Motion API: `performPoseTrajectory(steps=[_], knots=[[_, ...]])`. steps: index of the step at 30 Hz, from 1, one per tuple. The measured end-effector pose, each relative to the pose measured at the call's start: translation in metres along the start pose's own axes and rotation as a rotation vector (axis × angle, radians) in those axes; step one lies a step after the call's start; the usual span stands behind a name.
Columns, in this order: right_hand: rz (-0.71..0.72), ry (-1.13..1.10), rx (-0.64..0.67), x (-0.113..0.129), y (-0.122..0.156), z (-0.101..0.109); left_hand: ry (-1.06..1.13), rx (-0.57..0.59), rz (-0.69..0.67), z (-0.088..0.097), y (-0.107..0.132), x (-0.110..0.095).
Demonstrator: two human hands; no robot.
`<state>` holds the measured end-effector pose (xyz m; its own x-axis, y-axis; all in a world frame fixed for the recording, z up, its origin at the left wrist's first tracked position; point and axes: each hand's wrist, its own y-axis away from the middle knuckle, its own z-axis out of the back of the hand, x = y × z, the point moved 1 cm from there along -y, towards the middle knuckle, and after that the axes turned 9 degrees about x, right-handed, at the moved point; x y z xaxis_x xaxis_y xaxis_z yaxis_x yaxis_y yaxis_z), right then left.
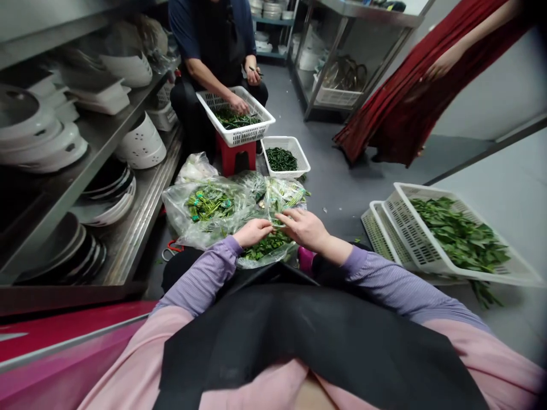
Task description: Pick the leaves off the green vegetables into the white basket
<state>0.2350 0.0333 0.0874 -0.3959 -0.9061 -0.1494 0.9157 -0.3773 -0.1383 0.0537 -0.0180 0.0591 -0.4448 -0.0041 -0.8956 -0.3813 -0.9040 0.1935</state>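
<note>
A clear plastic bag (205,213) full of bundled green vegetables lies on the floor in front of my knees. My left hand (253,232) is curled at the bag's opening, its fingers pinched on greens (267,246) or plastic. My right hand (304,228) rests beside it with fingers bent over the same opening, touching the bag. Both hands meet at the middle of the bag. What exactly sits between the fingers is too small to make out.
A white basket of leafy greens (459,236) sits at my right on stacked baskets. A seated co-worker (213,40) sorts greens in a basket (236,115) on a red stool (234,155); a smaller basket (284,156) stands beside. Steel shelves with dishes (123,188) line the left. A person in red (427,91) stands far right.
</note>
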Motion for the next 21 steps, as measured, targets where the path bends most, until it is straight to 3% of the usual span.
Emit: performPoseTrajectory(steps=[5, 11, 17, 21], knots=[[0.078, -0.006, -0.036, -0.006, -0.005, 0.005, -0.094, -0.028, -0.134, 0.004, 0.001, 0.002], [0.092, 0.059, -0.27, -0.001, 0.007, 0.012, -0.185, -0.183, -0.334, 0.002, 0.0, 0.007], [-0.019, 0.043, -0.306, -0.007, 0.013, 0.01, -0.32, -0.288, -0.378, -0.004, 0.003, 0.004], [-0.05, 0.013, -0.29, 0.002, 0.009, 0.011, -0.367, -0.287, -0.366, -0.006, 0.006, -0.001]])
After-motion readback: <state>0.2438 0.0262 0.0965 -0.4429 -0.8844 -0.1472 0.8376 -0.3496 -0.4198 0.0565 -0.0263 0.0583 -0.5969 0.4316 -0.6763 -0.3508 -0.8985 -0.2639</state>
